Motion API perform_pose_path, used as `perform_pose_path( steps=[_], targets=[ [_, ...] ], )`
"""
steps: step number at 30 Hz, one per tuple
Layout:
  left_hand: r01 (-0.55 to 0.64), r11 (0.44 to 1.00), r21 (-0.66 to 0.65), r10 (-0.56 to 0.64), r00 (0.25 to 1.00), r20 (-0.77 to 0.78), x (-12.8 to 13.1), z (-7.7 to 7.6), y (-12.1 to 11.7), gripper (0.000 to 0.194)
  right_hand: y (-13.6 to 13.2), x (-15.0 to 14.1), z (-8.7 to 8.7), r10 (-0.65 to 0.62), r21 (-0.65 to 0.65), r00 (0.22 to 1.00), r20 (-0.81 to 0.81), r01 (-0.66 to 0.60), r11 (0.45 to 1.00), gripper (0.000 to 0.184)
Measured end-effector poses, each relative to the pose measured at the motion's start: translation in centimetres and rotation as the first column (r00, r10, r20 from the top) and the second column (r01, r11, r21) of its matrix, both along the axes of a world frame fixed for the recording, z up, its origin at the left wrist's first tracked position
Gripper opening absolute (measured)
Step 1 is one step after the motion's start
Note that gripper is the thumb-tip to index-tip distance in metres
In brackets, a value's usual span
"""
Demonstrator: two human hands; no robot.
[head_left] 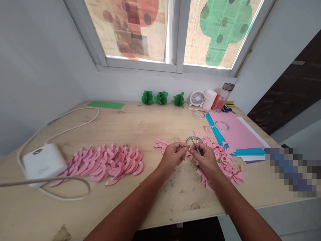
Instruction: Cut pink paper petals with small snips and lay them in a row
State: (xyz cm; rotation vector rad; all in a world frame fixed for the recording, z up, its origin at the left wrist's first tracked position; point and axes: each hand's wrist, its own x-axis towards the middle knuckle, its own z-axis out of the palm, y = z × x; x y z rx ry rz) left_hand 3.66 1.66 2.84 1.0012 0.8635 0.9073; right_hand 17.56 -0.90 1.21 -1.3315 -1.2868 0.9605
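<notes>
My right hand (pixel 207 159) is closed round a small pair of scissors (pixel 195 144), whose thin dark blades point up and away from me. Close against it, my left hand (pixel 174 154) has its thumb and forefinger pinched together; what lies between those fingertips is too small to make out. Pink paper scraps (pixel 229 167) are strewn around and beyond my right hand. Partly hidden behind my fingers lies a tape roll (pixel 190 139). To the left, curved pink paper petals (pixel 110 164) overlap in a broad pile.
A white box (pixel 43 162) with a looping cable sits at the left. Green paper flowers (pixel 161 97), a small fan (pixel 197 98) and a glass bottle (pixel 224 97) line the back. Pink sheets (pixel 238 130), blue strips (pixel 218 132) and another tape roll (pixel 222 126) lie right.
</notes>
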Motion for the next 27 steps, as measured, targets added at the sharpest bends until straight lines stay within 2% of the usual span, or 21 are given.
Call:
perform_pose_path(
  steps=[7, 12, 18, 23, 27],
  targets=[
    [-0.049, 0.994, -0.095, 0.063, 0.987, 0.146, -0.7, -0.3, 0.6, 0.032, -0.1, 0.0, -0.1, 0.007, 0.069, 0.998, -0.058, -0.003, 0.998, 0.017],
    [-0.078, 0.975, -0.209, 0.143, 0.937, 0.318, -0.8, -0.8, 0.9, 0.035, -0.1, -0.1, 0.2, 0.027, 0.048, 1.000, -0.013, -0.026, 0.998, 0.023],
    [-0.050, 0.950, -0.307, 0.179, 0.895, 0.409, -1.0, -0.4, 0.8, 0.036, -0.2, -0.5, 0.7, 0.068, 0.031, 0.998, 0.001, -0.068, 0.997, 0.027],
    [-0.048, 0.956, -0.290, 0.182, 0.871, 0.456, -1.1, -0.3, 0.8, 0.048, -0.2, -0.5, 0.7, 0.085, 0.021, 0.996, -0.011, -0.085, 0.996, 0.026],
    [-0.126, 0.968, -0.216, 0.201, 0.907, 0.371, -0.8, -0.2, 0.6, 0.053, -0.1, -0.5, 0.7, 0.071, 0.037, 0.997, -0.001, -0.071, 0.997, 0.026]
  ],
)
